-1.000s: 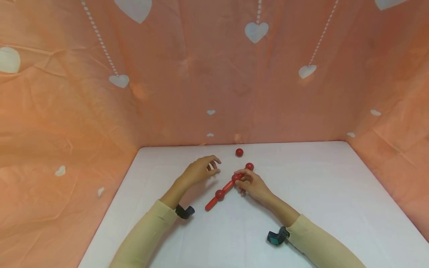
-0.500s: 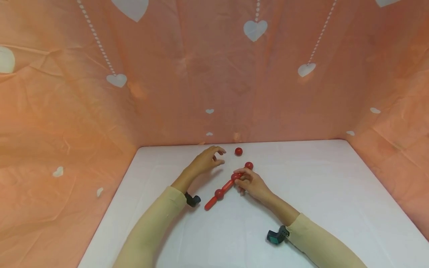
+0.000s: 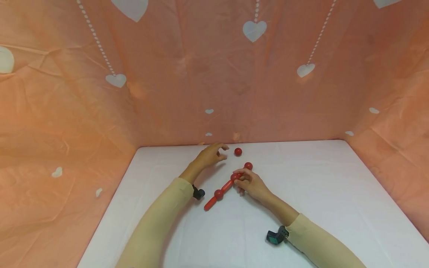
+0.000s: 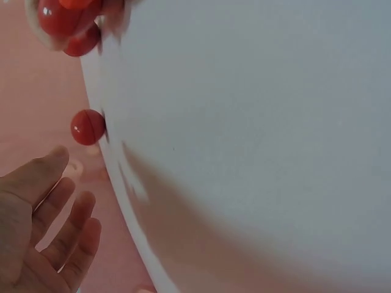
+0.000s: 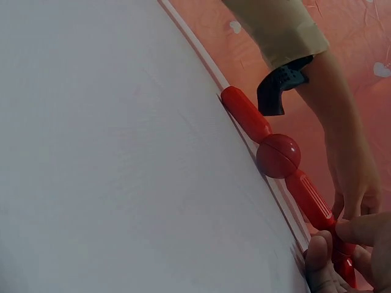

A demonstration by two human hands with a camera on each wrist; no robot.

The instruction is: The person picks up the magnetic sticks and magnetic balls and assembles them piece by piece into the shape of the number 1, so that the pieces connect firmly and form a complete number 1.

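A red rod of ball-and-bar pieces (image 3: 219, 194) lies slantwise on the white table, made of several balls joined by short bars. My right hand (image 3: 253, 185) grips it around an upper ball, thumb and fingers curled about that part, as the right wrist view also shows. Beyond the rod's far end a loose red ball (image 3: 238, 152) rests near the table's back edge. My left hand (image 3: 210, 155) hovers just left of that ball, fingers and thumb spread apart with nothing between them. In the left wrist view a gap shows between the fingertips (image 4: 59, 154) and the ball (image 4: 88, 127).
The white table (image 3: 301, 193) ends at an orange cloth backdrop (image 3: 285, 104) printed with pale hearts, which also rises on both sides. A dark wrist camera (image 3: 277, 235) sits on the right sleeve, another (image 3: 199, 193) on the left wrist.
My left hand has moved forward and to the right, from beside the rod to close by the loose ball. The right hand and the rod stay where they were.
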